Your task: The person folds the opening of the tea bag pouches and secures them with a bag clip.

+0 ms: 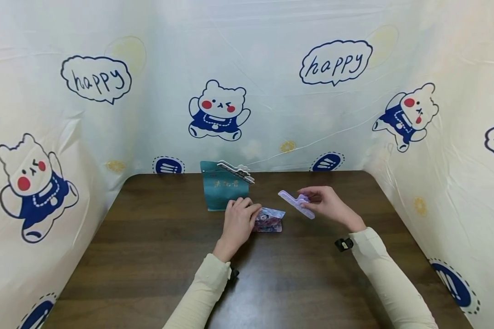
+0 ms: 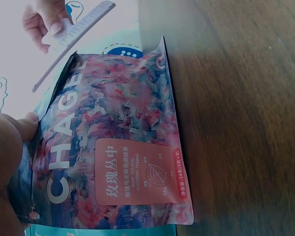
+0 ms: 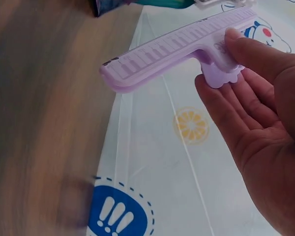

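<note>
My left hand (image 1: 239,219) grips the top of a floral pink-and-blue tea pouch (image 2: 123,118) marked CHAGEE. In the left wrist view its top edge looks folded over, with the thumb lying along the fold; the other fingers are mostly hidden. To the right, my right hand (image 1: 331,205) pinches the handle of a light purple bag clip (image 3: 177,51) between thumb and fingers. The clip is held above the table, apart from the pouch. In the right wrist view the clip's long bar points away from the hand.
Behind my left hand a teal pouch (image 1: 224,189) stands upright, with a white-and-black bag clip (image 1: 236,171) across its top. The dark wooden table (image 1: 148,256) ends at a printed cloth (image 1: 271,123) hung behind and at both sides.
</note>
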Motion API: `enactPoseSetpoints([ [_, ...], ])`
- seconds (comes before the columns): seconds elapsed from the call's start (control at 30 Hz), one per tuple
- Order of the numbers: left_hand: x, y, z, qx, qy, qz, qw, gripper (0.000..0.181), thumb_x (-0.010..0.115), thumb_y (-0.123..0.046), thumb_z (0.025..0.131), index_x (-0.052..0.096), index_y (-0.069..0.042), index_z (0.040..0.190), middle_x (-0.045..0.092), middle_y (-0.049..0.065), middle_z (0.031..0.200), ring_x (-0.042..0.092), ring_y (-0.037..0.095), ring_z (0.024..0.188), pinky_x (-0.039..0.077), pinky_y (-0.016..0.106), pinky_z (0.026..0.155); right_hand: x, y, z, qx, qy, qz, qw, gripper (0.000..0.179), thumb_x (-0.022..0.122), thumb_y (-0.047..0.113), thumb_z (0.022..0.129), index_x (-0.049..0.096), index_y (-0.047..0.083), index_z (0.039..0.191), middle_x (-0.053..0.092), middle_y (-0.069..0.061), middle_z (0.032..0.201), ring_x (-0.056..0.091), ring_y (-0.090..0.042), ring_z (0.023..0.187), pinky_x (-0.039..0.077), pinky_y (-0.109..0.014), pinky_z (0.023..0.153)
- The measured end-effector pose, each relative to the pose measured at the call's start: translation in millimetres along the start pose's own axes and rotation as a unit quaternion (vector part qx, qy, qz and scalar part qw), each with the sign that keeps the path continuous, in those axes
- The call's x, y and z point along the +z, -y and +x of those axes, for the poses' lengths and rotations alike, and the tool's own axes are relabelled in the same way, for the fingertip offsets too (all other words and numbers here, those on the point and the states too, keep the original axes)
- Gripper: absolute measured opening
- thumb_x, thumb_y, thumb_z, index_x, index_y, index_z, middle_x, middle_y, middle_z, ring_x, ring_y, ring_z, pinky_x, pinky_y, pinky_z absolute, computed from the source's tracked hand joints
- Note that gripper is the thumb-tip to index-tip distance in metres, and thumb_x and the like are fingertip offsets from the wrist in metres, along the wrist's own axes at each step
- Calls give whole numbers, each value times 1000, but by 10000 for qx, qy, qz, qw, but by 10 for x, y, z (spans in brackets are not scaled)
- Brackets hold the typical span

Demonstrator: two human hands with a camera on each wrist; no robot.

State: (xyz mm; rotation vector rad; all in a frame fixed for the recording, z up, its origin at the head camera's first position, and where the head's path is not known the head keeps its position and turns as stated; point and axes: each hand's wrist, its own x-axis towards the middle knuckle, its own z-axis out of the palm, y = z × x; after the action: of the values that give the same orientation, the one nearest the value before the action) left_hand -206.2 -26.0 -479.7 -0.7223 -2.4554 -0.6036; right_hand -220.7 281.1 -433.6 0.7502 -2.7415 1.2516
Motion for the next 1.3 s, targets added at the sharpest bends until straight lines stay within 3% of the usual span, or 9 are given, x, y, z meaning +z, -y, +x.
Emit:
enactPoseSetpoints([
  [0.3,-20,-13,1,24,-48,2,10000,14,74,-25,95,81,-17,104,64,-3,84,53,18,80,39,34,75,125,40,-38,-324,-72,347,9988,32,82,5,84,74,6,116,74,-9,111,70,-21,92,60,-40,84],
  [0.73,-30,-17,-2,-16,32,27,10000,14,73,-25,95,81,-19,106,65,-3,86,54,17,82,39,34,76,220,113,-39,-699,-47,105,9975,33,79,-8,82,72,-2,114,74,-18,103,67,-24,85,59,-48,79],
  [1.0,-19,-13,-3,-61,58,30,10000,14,73,-25,95,81,-19,106,64,-4,86,53,17,82,39,34,77,213,112,-59,-836,57,30,9965,29,80,4,86,75,7,115,75,-6,103,67,-16,83,60,-32,77],
  [1.3,-22,-16,-3,-60,69,41,9999,15,73,-25,95,81,-19,106,64,-3,86,53,17,83,39,34,77,199,73,-61,-1040,219,-148,9942,26,77,6,90,76,9,115,75,-2,102,67,-13,82,60,-30,76],
])
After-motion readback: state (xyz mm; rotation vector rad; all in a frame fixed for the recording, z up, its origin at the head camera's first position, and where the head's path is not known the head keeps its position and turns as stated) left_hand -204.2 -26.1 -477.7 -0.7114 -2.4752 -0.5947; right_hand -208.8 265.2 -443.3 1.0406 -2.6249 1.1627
